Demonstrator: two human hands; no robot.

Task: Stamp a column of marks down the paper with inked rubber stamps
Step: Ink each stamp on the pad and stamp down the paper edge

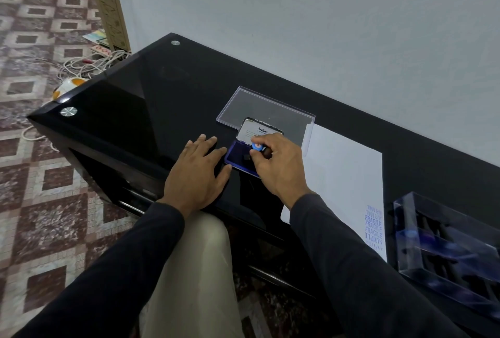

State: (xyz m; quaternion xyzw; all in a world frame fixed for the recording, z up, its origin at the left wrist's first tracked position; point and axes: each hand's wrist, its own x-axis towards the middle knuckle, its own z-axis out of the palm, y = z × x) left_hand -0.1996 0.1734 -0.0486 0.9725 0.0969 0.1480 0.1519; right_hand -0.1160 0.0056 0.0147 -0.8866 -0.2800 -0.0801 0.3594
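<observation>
- Your left hand [198,172] lies flat on the glossy black glass table [151,99], fingers straight and released, holding nothing. Its fingertips sit just beside the left edge of the pad.
- The open blue ink pad with a hinged metal lid [239,158] sits between your two hands. It looks light and liable to slide on glass, so keep those left fingertips against it while inking.
- Your right hand [278,164] pinches the small black rubber stamp with a round blue cap [257,147], fingers curled round its body. The stamp stands on the pad directly under your fingertips.
- Handle the stamp as a small, light, rigid piece: hold the body below the cap, and press straight down.
- The white paper sheet [343,170] lies right of your right fingers. It is thin and may shift. Blue marks [374,225] already run along its near right edge.
- A clear plastic stamp box [446,245] sits well apart to the right.
</observation>
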